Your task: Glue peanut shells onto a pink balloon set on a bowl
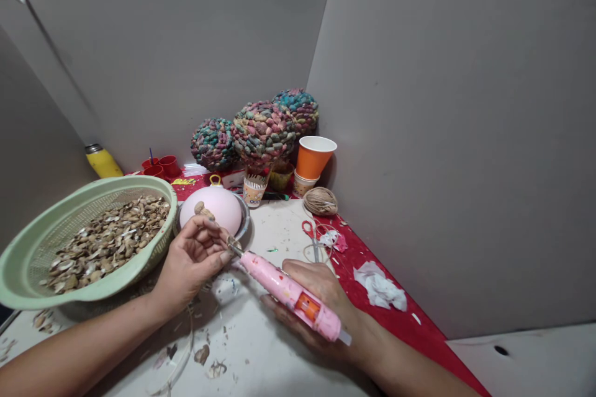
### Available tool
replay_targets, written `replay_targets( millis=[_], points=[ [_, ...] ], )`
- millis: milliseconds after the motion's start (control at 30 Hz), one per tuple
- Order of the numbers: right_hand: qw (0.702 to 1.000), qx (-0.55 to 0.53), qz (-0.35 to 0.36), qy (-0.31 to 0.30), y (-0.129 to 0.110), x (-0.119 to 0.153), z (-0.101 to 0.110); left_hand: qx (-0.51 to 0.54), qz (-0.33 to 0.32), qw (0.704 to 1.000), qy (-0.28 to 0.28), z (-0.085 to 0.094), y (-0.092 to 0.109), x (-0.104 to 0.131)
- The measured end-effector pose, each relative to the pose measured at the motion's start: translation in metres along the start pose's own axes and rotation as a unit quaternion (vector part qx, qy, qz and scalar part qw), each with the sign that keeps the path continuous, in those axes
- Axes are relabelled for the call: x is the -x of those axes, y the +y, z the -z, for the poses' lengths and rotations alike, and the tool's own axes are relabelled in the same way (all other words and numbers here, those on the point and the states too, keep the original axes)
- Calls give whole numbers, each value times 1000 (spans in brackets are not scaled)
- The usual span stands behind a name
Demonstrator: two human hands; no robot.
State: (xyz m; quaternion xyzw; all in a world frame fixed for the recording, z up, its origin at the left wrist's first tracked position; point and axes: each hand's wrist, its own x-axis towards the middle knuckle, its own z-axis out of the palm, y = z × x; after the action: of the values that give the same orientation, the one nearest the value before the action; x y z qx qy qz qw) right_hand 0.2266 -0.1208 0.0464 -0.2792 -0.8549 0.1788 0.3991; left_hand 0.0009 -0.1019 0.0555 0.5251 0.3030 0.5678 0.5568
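The right hand (321, 301) grips a pink glue gun (291, 294), nozzle meeting a small shell piece pinched in the left hand (193, 257); gluing looks underway. Pressing it onto the pink dome (216, 208) just beyond the left hand calls for a steady placement. A green colander (28, 273) of shells sits left on the littered worktop (261, 347), grey walls close around.

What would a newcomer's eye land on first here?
Probably the pink glue gun in the right hand, its tip at the small piece pinched in the left hand. Next, the green basket of shells at left and three multicoloured balls in the corner.
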Motion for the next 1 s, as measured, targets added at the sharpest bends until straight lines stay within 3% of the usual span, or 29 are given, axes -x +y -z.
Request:
replay_targets(
  millis=[700,1000],
  points=[
    [1000,17,13,-5,5,3,0,15,-11,999,48,1,9,-4],
    [999,31,0,14,10,3,2,42,-10,993,112,-5,38,-5]
  ],
)
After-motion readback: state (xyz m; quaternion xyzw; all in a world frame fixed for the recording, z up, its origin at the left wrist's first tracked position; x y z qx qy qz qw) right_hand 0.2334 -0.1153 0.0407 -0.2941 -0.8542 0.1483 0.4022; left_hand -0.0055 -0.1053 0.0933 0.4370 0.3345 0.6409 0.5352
